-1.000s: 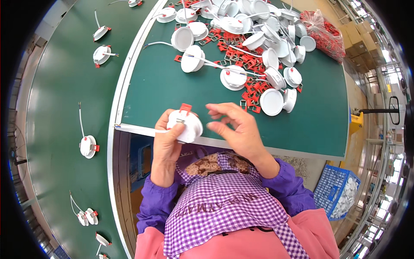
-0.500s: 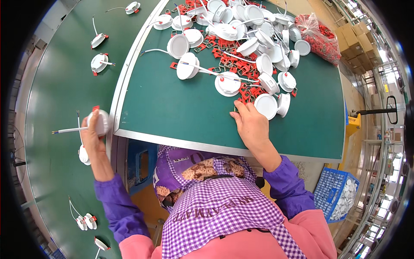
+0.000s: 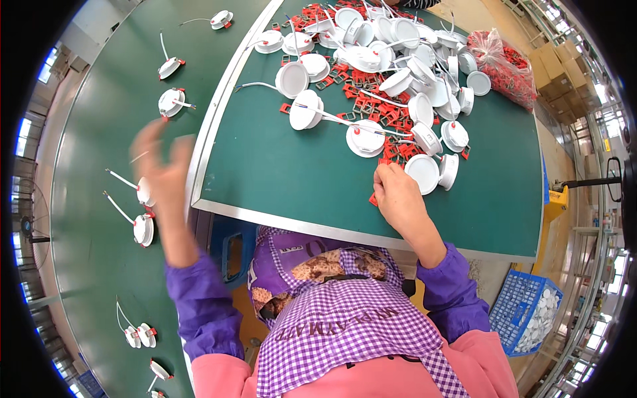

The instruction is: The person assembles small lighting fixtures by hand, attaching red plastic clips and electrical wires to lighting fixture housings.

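Observation:
My left hand (image 3: pixel 162 166) is over the green surface on the left, smeared by motion, with thumb and fingers apart and nothing in them. Beside its wrist a white round lamp (image 3: pixel 144 191) with a wire lies partly hidden by the hand. Another white lamp (image 3: pixel 143 229) with red clips rests just below it. On the green table my right hand (image 3: pixel 400 199) is closed in a pinch at the near end of the parts pile. A small red clip (image 3: pixel 373 199) shows at its fingertips. A white lamp (image 3: pixel 422 173) lies close to its right side.
Many white lamps (image 3: pixel 363 58) and loose red clips (image 3: pixel 391 119) are heaped on the table. A bag of red clips (image 3: pixel 504 69) sits at the far right. Another person's striped sleeve (image 3: pixel 419 3) shows at the top. A blue crate (image 3: pixel 516 302) stands right; a metal edge (image 3: pixel 265 217) borders the table.
My left hand has let go of the white lamp, which now lies on the left surface, and has moved up and away from it. My right hand's fingers have closed at the pile's near end.

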Demonstrator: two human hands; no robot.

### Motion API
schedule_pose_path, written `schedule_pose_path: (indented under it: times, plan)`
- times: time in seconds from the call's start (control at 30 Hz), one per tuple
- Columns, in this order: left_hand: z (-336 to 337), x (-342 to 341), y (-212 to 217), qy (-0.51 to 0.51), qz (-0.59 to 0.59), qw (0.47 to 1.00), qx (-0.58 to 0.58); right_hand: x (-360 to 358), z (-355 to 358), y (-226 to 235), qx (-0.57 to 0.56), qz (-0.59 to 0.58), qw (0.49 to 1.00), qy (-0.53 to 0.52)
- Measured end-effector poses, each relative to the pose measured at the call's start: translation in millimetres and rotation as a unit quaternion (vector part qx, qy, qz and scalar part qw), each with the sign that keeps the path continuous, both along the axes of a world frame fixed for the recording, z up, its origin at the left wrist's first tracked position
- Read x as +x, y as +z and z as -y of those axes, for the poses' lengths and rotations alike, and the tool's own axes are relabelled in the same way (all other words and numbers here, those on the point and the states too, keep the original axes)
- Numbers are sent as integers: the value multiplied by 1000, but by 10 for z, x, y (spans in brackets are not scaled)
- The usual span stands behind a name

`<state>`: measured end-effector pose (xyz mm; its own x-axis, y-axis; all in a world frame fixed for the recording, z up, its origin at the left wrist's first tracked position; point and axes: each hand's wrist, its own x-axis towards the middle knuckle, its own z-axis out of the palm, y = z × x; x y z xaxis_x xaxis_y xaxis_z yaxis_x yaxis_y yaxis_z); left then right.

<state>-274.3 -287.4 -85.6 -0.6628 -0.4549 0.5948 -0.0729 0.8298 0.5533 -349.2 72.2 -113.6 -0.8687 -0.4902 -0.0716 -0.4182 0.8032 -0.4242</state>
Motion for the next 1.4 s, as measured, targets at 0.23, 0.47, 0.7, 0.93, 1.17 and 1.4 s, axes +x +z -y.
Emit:
schedule_pose_path:
  times: [0.23, 0.47, 0.7, 0.93, 1.17, 1.4]
  plan:
    - [-1242, -971, -640, -158, 79, 984, -7, 88, -174, 95, -107, -39, 992, 62]
    - [-1229, -1171, -742, -100, 13, 994, -35, 79, -253, -92, -59, -142, 979, 131]
    - [-1099, -834, -214, -63, 9, 971, 228, -94, -92, -287, -165, -172, 969, 64]
    - [-1193, -163, -247, -191, 56, 646, 737, -150, 188, -127, -381, 282, 876, -88]
    - [-1415, 89, -216, -242, 101, 586, 767, -150, 444, 86, -313, 229, 917, -89]
    - [-1582, 76, -279, -193, 42, 613, 765, 82, 560, 237, -406, 263, 870, -90]
